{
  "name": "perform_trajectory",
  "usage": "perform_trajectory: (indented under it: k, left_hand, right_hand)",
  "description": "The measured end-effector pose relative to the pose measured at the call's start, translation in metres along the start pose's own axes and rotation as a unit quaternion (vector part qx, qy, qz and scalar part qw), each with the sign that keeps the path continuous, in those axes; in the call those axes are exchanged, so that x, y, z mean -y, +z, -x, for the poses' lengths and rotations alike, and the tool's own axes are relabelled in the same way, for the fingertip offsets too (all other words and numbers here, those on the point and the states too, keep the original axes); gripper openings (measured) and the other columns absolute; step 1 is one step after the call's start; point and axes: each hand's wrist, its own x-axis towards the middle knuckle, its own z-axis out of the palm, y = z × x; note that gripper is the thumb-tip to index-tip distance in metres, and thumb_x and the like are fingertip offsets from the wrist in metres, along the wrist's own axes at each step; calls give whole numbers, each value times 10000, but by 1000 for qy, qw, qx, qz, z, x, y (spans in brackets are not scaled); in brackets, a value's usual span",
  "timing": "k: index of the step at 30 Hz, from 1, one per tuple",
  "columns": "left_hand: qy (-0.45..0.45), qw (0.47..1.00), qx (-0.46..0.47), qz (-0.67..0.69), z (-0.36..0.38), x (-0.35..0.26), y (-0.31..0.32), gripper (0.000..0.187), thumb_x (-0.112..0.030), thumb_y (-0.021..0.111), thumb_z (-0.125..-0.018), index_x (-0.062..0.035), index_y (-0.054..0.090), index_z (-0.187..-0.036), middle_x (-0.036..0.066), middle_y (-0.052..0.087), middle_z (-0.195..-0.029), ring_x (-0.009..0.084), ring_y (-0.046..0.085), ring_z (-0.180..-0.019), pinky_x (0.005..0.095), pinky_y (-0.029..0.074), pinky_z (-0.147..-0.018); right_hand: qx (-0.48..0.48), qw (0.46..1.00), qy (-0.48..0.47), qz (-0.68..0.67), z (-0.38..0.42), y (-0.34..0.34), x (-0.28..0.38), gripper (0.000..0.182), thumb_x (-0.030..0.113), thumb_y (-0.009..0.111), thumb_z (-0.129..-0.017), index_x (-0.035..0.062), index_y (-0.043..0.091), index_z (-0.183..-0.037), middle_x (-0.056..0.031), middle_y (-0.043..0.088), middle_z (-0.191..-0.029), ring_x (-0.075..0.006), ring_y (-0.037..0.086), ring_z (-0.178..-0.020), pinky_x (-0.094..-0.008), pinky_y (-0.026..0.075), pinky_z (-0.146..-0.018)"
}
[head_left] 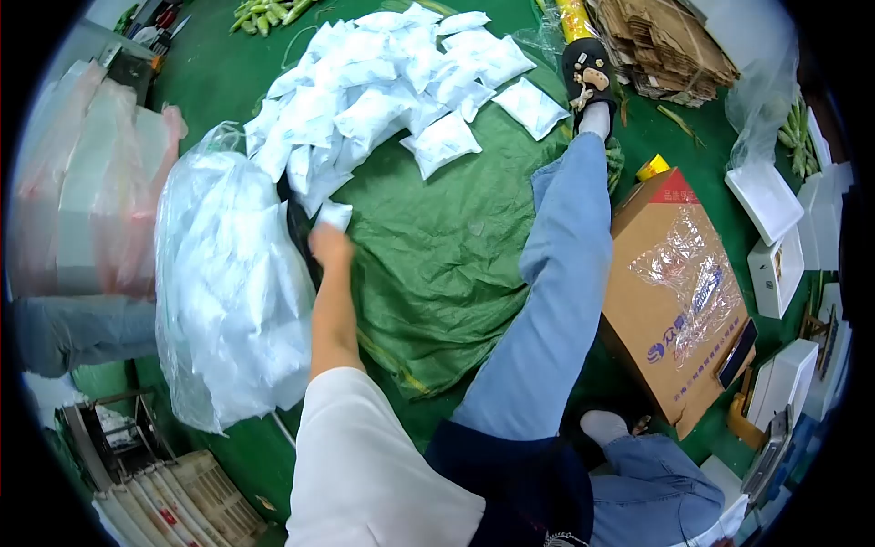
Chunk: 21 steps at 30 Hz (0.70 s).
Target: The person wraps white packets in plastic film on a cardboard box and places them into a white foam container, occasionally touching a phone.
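My left hand [330,246] reaches forward with its fingers closed on a small white packet [335,216]. It is at the left edge of a crumpled green woven sheet [437,273]. Just beyond lies a heap of similar white packets [365,100], spread over the far side of the sheet. One packet [530,108] lies a little apart on the right. Close to the left of my hand stands a large clear plastic bag [232,292] filled with white packets. A dark strip shows between bag and hand. My right hand is out of view.
My jeans-clad leg [565,273] stretches along the sheet's right side, ending in a black clog [588,77]. A cardboard box [674,301] stands to the right, near white foam boxes [766,205]. Flattened cardboard [665,46] is stacked behind. Plastic crates [182,501] sit at lower left.
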Motion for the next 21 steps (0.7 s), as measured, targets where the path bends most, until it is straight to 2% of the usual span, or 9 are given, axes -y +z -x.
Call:
perform_trajectory:
  k: [2,4,5,9,10,11,13,18,21]
  left_hand:
    - [-71,995,-70,24,2,18,42,586,-138,560,-840,28,331,-1354,302,481,-1269,404,516,-1162,449,440,-978]
    - [-71,991,-114,-21,-4,15,47,543,-126,579,-823,33,368,-1298,304,534,-1189,393,581,-1069,431,530,-836]
    - [-38,990,-124,-55,-17,23,50,454,-138,611,-797,41,442,-1179,260,610,-1070,364,643,-945,414,557,-764]
    - [-14,988,-99,116,-35,25,26,584,-386,730,-734,93,563,-1023,238,662,-912,340,682,-826,413,567,-694]
    - [-71,839,90,532,-30,17,8,532,-366,654,-812,116,570,-1021,220,653,-935,326,678,-796,402,569,-586]
    - [-82,718,154,674,-16,8,-5,457,-314,607,-849,107,584,-1026,186,644,-937,307,666,-799,377,563,-527]
    - [80,761,163,623,38,-34,-57,376,-246,540,-894,66,568,-1102,135,641,-999,231,643,-819,344,545,-593]
    - [437,662,170,585,247,-192,-207,355,-91,634,-817,21,576,-1149,98,648,-965,133,612,-775,287,526,-638]
    - [696,570,-90,428,334,-266,-235,554,-169,734,-724,26,526,-1199,190,652,-839,334,655,-708,391,526,-628]
  right_hand:
    - [-2,989,35,-140,-11,-45,99,302,249,531,-931,-15,668,-984,-140,669,-876,-246,615,-768,-337,491,-749]
    - [-27,981,-115,-154,-90,41,-4,324,207,496,-960,-61,551,-1133,-102,597,-1044,-180,555,-934,-299,442,-843]
    - [48,928,-78,-360,-102,55,4,316,198,519,-958,-48,548,-1154,-91,599,-1034,-185,561,-931,-300,450,-832]
    - [122,873,-112,-458,-20,-46,258,142,47,548,-904,-4,591,-1029,-43,595,-874,-117,591,-809,-250,485,-719]
    - [152,867,-156,-449,-8,-54,291,125,37,573,-874,-5,604,-988,-35,597,-841,-115,599,-787,-246,485,-713]
    - [181,855,-175,-454,3,-53,316,129,42,601,-856,-9,613,-974,-44,616,-854,-116,606,-782,-248,485,-714]
    - [276,785,-215,-510,27,-54,364,313,86,640,-854,5,564,-1146,-97,650,-947,-154,633,-881,-282,506,-773]
    - [235,662,-373,-606,59,-47,455,998,292,789,-762,-3,145,-1464,-181,332,-1438,-300,384,-1311,-413,298,-1090]
    - [131,599,-329,-718,61,-53,471,1101,304,818,-720,8,70,-1472,-182,306,-1438,-305,357,-1327,-418,265,-1109]
